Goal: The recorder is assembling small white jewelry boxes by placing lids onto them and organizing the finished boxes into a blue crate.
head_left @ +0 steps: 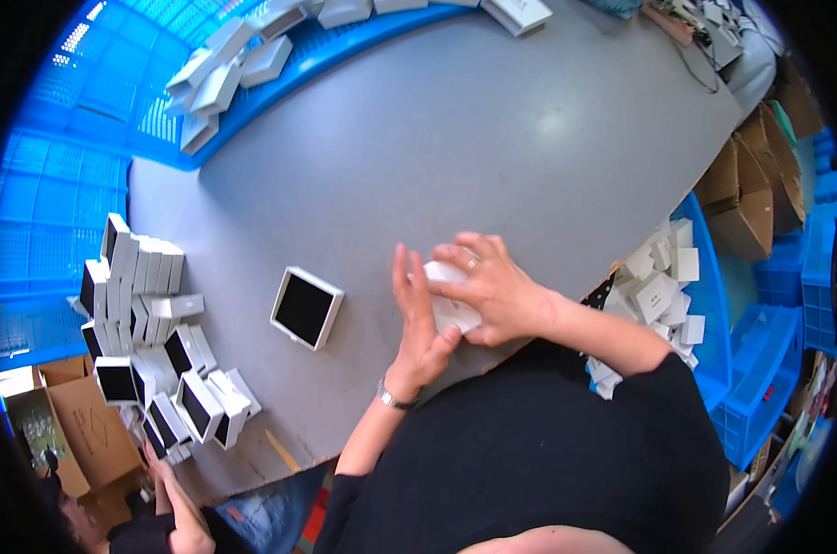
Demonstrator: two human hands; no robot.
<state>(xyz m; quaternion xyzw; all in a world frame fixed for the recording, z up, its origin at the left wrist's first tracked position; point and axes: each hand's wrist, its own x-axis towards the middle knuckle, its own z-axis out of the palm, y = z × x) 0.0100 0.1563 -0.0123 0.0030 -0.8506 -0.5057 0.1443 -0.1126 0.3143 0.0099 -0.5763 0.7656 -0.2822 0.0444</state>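
Between my hands, over the table's front part, is a small white box [457,315], partly hidden by fingers. My right hand [500,288], with a ring on one finger, curls over its top and right side and grips it. Along the box's left side lies my left hand [420,328], its fingers fairly straight and its thumb at the near edge, so the box sits between thumb and fingers. To the left, an open white box tray [308,308] with a black inside lies alone on the grey table [363,166].
Stacks of white box trays with black insides [151,305] stand at the table's left edge. A blue crate [252,111] with white boxes is at the back left. Another blue crate [709,305] of small white boxes adjoins the right edge. A co-worker's hand [158,464] touches the lower-left stack.
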